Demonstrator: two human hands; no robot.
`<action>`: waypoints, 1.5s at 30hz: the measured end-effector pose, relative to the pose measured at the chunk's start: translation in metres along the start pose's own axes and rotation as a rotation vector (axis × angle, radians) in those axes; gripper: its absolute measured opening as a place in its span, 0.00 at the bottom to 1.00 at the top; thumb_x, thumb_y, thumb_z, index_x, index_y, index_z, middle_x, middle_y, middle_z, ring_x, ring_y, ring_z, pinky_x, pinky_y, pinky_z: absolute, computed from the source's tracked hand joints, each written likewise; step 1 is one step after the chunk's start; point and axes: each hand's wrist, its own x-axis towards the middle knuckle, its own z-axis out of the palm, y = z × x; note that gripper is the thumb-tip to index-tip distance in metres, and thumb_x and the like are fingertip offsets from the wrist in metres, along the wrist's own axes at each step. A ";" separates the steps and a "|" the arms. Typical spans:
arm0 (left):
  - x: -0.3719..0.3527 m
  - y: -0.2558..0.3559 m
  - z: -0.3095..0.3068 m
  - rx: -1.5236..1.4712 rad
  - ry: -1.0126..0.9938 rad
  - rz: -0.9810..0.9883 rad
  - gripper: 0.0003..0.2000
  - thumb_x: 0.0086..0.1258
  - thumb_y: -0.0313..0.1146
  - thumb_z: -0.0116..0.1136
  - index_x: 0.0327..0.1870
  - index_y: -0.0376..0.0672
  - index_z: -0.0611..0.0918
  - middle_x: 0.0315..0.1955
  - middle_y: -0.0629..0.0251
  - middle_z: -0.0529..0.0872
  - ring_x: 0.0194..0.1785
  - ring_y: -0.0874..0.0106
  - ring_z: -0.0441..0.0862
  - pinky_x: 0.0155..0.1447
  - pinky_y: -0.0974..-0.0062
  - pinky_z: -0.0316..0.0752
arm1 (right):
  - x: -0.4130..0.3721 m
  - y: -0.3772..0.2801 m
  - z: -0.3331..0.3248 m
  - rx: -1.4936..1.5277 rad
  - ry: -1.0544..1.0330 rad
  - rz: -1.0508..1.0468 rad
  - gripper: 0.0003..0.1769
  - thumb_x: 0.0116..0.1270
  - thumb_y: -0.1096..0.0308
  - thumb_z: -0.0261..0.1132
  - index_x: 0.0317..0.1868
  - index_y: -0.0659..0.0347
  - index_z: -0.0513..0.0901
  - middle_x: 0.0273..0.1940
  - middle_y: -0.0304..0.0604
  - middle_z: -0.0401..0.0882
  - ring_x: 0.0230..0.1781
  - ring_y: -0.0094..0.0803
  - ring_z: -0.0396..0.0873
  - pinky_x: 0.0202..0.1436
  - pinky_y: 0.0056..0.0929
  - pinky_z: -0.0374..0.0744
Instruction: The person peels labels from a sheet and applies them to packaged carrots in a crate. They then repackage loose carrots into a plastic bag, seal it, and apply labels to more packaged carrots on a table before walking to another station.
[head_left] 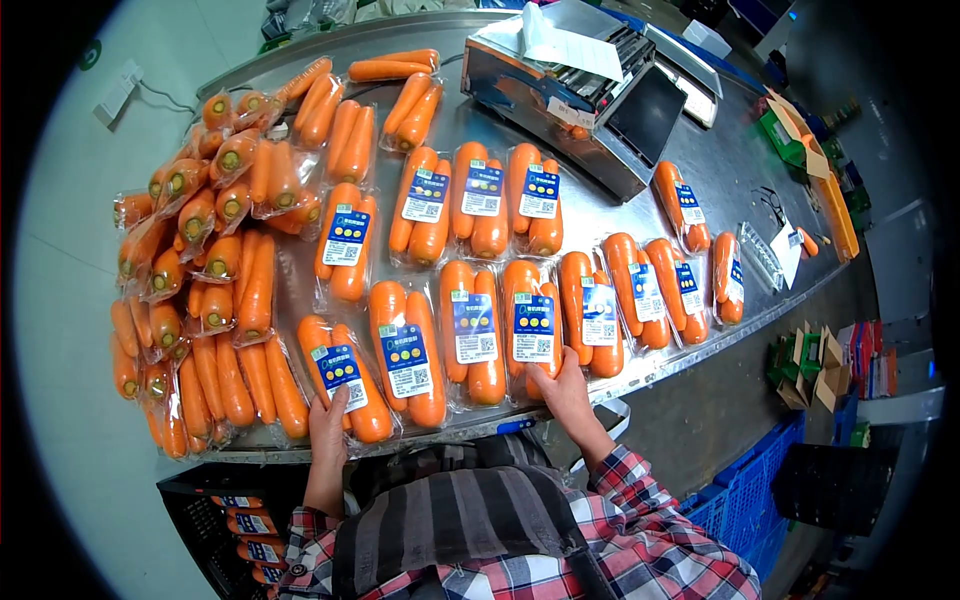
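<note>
My left hand (326,438) is at the lower left edge of a clear-wrapped pack of carrots (371,413), its thumb by the blue and white label (338,372). That pack lies tilted near the table's front edge. Farther right, my right hand (566,398) grips the lower right end of another carrot pack (522,281), which bears a similar label. Both hands are closed at the packs, with some fingers hidden. Between them lie two more labelled packs, one (426,390) beside the left hand's pack and one (487,381) beside the right hand's.
Unlabelled carrot packs (254,285) are heaped at the left of the metal table (700,350). More labelled packs (484,197) lie in rows. A label machine (545,110) stands at the back. Scissors (771,203) lie at the right. A black crate (190,500) below holds labelled packs.
</note>
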 end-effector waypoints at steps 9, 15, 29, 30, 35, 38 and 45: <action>-0.001 0.001 0.002 0.006 0.013 0.000 0.15 0.66 0.33 0.59 0.49 0.37 0.72 0.41 0.63 0.80 0.43 0.75 0.79 0.49 0.78 0.74 | 0.001 0.010 0.004 0.044 0.042 -0.013 0.34 0.57 0.56 0.66 0.54 0.73 0.65 0.46 0.58 0.77 0.47 0.43 0.79 0.49 0.33 0.76; 0.000 -0.002 0.001 0.063 0.070 0.044 0.15 0.66 0.32 0.60 0.48 0.36 0.71 0.41 0.63 0.80 0.43 0.75 0.78 0.49 0.77 0.74 | -0.012 0.016 0.003 0.266 0.079 -0.076 0.33 0.55 0.61 0.69 0.54 0.72 0.65 0.47 0.54 0.76 0.47 0.36 0.77 0.51 0.30 0.75; -0.035 0.004 0.002 0.459 0.197 0.518 0.27 0.69 0.32 0.54 0.65 0.34 0.58 0.52 0.54 0.73 0.55 0.68 0.73 0.60 0.73 0.67 | -0.051 -0.010 -0.006 0.405 -0.352 -0.217 0.41 0.52 0.54 0.70 0.61 0.66 0.63 0.54 0.52 0.71 0.55 0.38 0.73 0.58 0.33 0.72; -0.043 0.009 0.006 0.501 0.171 0.600 0.27 0.70 0.32 0.53 0.65 0.34 0.58 0.53 0.54 0.72 0.56 0.67 0.72 0.61 0.72 0.66 | -0.049 -0.012 -0.001 0.363 -0.380 -0.253 0.40 0.52 0.54 0.70 0.60 0.66 0.63 0.54 0.53 0.71 0.55 0.38 0.73 0.58 0.33 0.72; -0.076 0.048 0.055 0.069 -0.534 0.134 0.23 0.69 0.29 0.50 0.64 0.35 0.62 0.58 0.57 0.71 0.62 0.68 0.69 0.65 0.71 0.64 | -0.045 -0.054 0.015 0.355 -0.655 -0.375 0.39 0.50 0.58 0.72 0.59 0.64 0.64 0.52 0.51 0.73 0.55 0.38 0.73 0.58 0.33 0.72; -0.097 0.046 0.054 0.155 -0.482 -0.170 0.21 0.66 0.28 0.58 0.59 0.36 0.69 0.52 0.63 0.77 0.56 0.72 0.75 0.61 0.74 0.69 | -0.046 -0.082 0.025 0.335 -0.858 -0.428 0.38 0.50 0.61 0.72 0.59 0.64 0.64 0.53 0.51 0.72 0.55 0.37 0.74 0.57 0.33 0.73; -0.156 0.023 0.012 -0.075 -0.270 -0.122 0.23 0.64 0.32 0.62 0.59 0.40 0.70 0.53 0.64 0.77 0.57 0.71 0.73 0.63 0.71 0.66 | -0.066 -0.091 0.074 0.351 -1.260 -0.420 0.41 0.50 0.61 0.73 0.61 0.63 0.62 0.52 0.49 0.73 0.54 0.33 0.73 0.58 0.31 0.70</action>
